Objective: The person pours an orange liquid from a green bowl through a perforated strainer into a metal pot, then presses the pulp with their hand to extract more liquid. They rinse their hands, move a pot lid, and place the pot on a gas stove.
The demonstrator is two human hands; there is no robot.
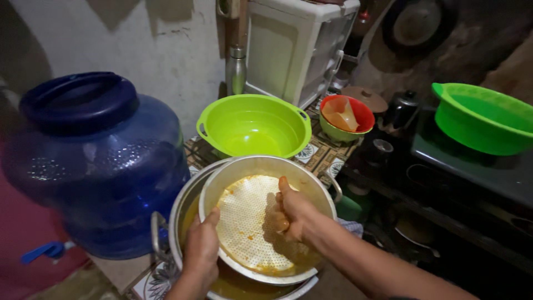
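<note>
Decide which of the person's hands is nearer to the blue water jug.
Left. The left hand grips the metal strainer's rim on the side toward the blue water jug; the right hand presses inside the strainer, farther away.

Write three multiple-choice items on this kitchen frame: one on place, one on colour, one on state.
1. Where does the metal strainer sit?
A. On top of the pot
B. Inside the lime basin
C. On the stove

2. What colour is the water jug?
A. Red
B. Blue
C. White

3. What is the right hand doing?
A. Resting on the jug
B. Lifting the kettle
C. Pressing inside the strainer

Answers:
1 A: the strainer rests tilted over the pot, which holds yellow liquid.
2 B: the jug and its cap are dark blue.
3 C: the right hand is closed in a fist against the perforated bottom, while the left hand has a grip on the strainer rim.
</note>
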